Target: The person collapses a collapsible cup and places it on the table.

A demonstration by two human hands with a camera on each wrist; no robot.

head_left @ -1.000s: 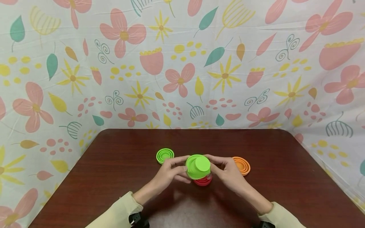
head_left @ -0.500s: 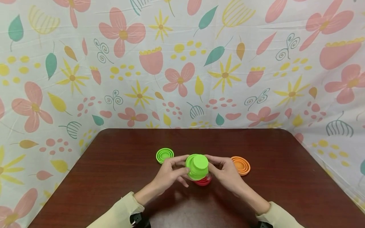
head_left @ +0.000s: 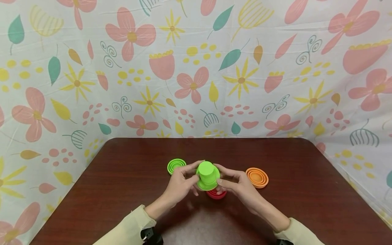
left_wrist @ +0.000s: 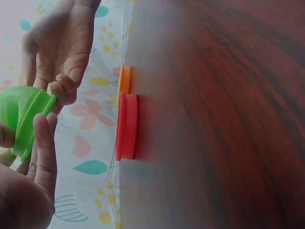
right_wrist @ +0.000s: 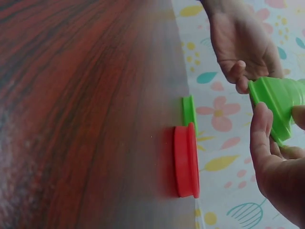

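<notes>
A light green collapsible cup (head_left: 207, 175) is held above the table between both hands, its narrow base up and its wide rim down. My left hand (head_left: 182, 182) pinches its left side, and my right hand (head_left: 240, 185) pinches the right side. In the left wrist view the cup's stepped wall (left_wrist: 28, 112) shows, with fingers at its rim. Below the hands a flattened red collapsible cup (head_left: 216, 194) lies on the table, partly hidden. The held cup's inside is out of sight in the head view.
On the dark wooden table (head_left: 122, 190), a second green cup (head_left: 176, 166), flattened, lies behind my left hand. A flattened orange cup (head_left: 257, 177) lies just beyond my right hand. A flower-patterned cloth (head_left: 196, 68) hangs behind the table's far edge.
The held green cup has moved slightly left and up with both hands. Its base, earlier leaning right, now points more upward. The cups on the table have stayed put.
</notes>
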